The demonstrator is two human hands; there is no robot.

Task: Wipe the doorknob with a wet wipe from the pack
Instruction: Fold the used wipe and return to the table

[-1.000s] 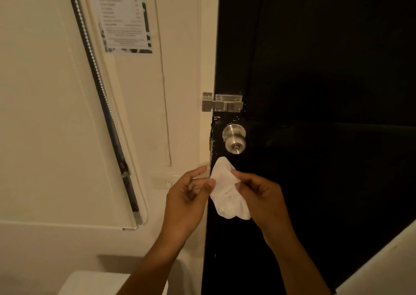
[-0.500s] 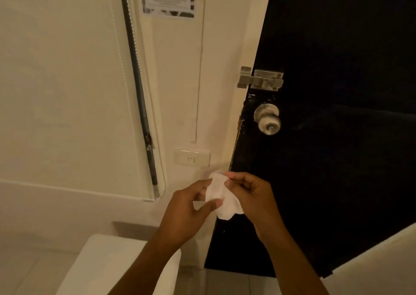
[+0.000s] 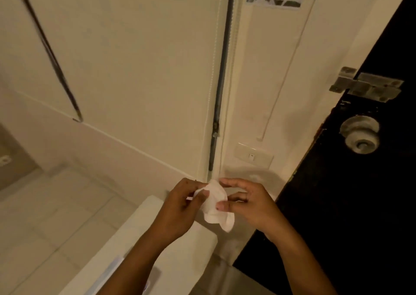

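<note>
A white wet wipe (image 3: 215, 207) hangs crumpled between both hands at lower centre. My left hand (image 3: 180, 209) pinches its left edge with thumb and fingers. My right hand (image 3: 252, 202) pinches its right side, thumb on the front. The round metal doorknob (image 3: 360, 135) sits on the black door (image 3: 360, 204) at the right, well above and to the right of the wipe, untouched. Under my left forearm, a pale packet that may be the wipes pack (image 3: 117, 270) lies mostly hidden.
A metal slide bolt (image 3: 367, 85) is fixed above the knob. A wall switch (image 3: 254, 155) sits left of the door frame. A white surface (image 3: 171, 256) lies below my hands. A dark blind cord (image 3: 218, 105) hangs down the cream wall; tiled floor at left.
The view has swung left and down, so knob and door slid to the right edge. Both hands have lowered with the wipe, away from the knob, and the white surface has come into view.
</note>
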